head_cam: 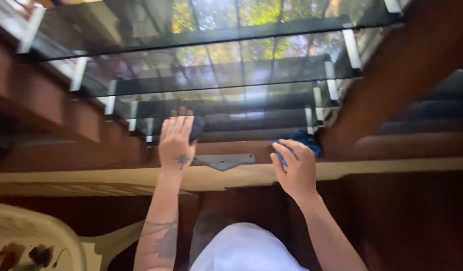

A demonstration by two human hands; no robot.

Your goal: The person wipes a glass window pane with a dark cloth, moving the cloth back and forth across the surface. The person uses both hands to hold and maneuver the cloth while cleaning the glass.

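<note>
Head view, left hand (pixel 175 143) on dark pad (pixel 197 128), right hand (pixel 295 168) on blue cloth (pixel 306 140)

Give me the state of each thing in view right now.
Glass louvre slats: tilted open, reflecting trees.
Left hand: flat on the lowest slat, over a dark object.
Right hand: gripping a blue cloth on the wooden sill.
Metal bracket: fixed to the sill.

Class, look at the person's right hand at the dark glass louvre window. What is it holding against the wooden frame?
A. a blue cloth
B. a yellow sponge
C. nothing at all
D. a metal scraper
A: the right hand presses a crumpled blue cloth against the brown wooden frame below the dark glass louvre slats.
</note>
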